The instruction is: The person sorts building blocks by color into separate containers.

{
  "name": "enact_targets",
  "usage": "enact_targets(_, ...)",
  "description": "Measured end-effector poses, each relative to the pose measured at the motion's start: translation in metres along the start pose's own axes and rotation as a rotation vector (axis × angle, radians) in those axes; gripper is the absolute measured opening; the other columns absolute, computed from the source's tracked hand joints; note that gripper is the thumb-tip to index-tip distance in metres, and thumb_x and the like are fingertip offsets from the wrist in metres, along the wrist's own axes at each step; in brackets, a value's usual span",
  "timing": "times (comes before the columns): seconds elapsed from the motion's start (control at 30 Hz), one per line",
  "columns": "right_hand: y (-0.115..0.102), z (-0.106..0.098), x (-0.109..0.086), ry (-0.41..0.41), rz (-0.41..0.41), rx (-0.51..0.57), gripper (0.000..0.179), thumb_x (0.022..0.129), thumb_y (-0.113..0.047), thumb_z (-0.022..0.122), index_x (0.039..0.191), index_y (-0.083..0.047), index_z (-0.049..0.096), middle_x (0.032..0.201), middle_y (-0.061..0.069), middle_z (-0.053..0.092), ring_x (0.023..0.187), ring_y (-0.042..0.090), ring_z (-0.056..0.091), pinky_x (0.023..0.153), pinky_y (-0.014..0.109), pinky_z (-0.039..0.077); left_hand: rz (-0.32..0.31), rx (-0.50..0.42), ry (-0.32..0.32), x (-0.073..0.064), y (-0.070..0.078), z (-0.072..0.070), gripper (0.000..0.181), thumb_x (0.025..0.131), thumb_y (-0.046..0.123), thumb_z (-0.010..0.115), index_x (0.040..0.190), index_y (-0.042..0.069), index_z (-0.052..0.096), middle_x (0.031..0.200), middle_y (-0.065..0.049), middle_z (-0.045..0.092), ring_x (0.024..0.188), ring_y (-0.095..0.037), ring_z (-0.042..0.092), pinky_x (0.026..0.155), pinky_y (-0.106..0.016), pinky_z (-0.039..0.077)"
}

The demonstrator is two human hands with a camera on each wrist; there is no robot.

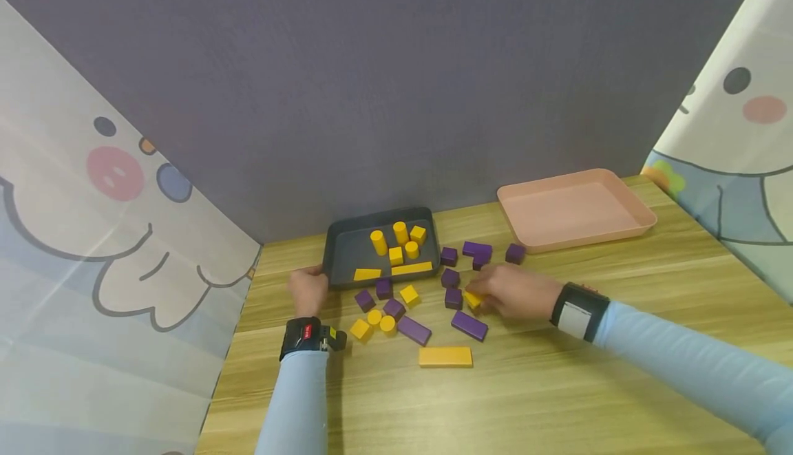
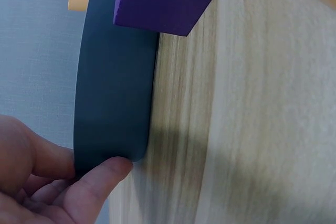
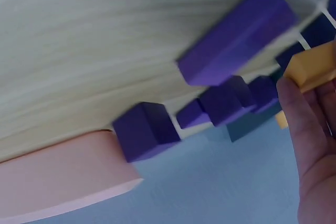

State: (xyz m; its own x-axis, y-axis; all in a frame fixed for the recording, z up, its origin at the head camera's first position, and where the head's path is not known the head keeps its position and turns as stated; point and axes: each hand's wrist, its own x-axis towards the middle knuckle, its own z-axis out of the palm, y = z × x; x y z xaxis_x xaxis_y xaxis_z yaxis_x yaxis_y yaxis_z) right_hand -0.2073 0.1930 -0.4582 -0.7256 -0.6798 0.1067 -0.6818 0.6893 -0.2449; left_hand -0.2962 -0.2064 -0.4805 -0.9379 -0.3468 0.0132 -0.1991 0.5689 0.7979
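Observation:
My left hand (image 1: pixel 308 291) grips the near left corner of a dark tray (image 1: pixel 331 252). In the left wrist view, thumb and fingers (image 2: pixel 100 184) pinch the tray's wall (image 2: pixel 113 103). Yellow cylinders (image 1: pixel 378 242), cubes (image 1: pixel 418 235) and flat bars (image 1: pixel 411 268) are in this tray. To the right, my right hand (image 1: pixel 514 291) pinches a yellow block (image 1: pixel 473 299), seen in the right wrist view between thumb and fingers (image 3: pixel 302 114). Close to that hand are purple cubes (image 1: pixel 453 298) and a purple bar (image 1: pixel 469 325).
A pink tray (image 1: pixel 579 210) stands at the back right. Between the hands lie more purple cubes (image 1: pixel 365 300), a purple bar (image 1: pixel 414 330), yellow cubes (image 1: pixel 361 330) and short yellow cylinders (image 1: pixel 387 325). Nearer is a yellow bar (image 1: pixel 445 357). A grey panel (image 1: pixel 396 97) rises behind the table.

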Motion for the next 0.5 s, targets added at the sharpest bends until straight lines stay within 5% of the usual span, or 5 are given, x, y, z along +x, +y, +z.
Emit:
enact_targets(0.27, -0.009, -0.021, 0.029, 0.167, -0.038, -0.070, 0.030, 0.088, -0.010, 0.083, 0.117, -0.013, 0.077, 0.112, 0.002, 0.079, 0.102, 0.018, 0.073, 0.088, 0.033, 0.063, 0.029, 0.009, 0.010, 0.001, -0.002, 0.001, 0.042, 0.087, -0.001, 0.050, 0.122, -0.007, 0.073, 0.128, -0.028, 0.070, 0.128, -0.044, 0.064, 0.097, -0.055, 0.056)
enact_targets(0.5, -0.022, -0.031, 0.074, 0.275, -0.075, -0.128, 0.032, 0.090, -0.011, 0.082, 0.121, -0.009, 0.075, 0.114, 0.005, 0.079, 0.104, 0.021, 0.074, 0.092, 0.035, 0.062, 0.035, 0.001, 0.019, -0.002, -0.001, 0.001, 0.042, 0.086, -0.001, 0.051, 0.121, -0.007, 0.074, 0.127, -0.029, 0.071, 0.126, -0.044, 0.064, 0.099, -0.056, 0.056)
